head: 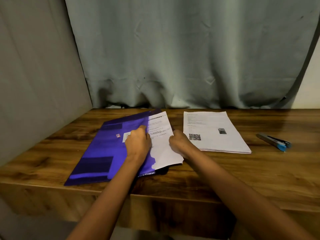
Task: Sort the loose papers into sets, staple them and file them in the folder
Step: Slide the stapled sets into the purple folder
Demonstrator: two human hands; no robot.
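A purple plastic folder (103,149) lies on the wooden table (225,170), left of centre. A set of printed papers (161,139) sticks out of its right side, partly under the purple cover. My left hand (137,143) holds the edge of the folder cover over the papers. My right hand (181,142) grips the right edge of that paper set, fingers curled. To the right lies a stack of loose papers (216,132) with a QR code on the top sheet. A grey and blue stapler (274,142) lies at the far right.
A grey-green curtain (173,58) hangs behind the table's back edge. A grey panel (34,84) closes off the left side. The table's front edge runs close to my forearms.
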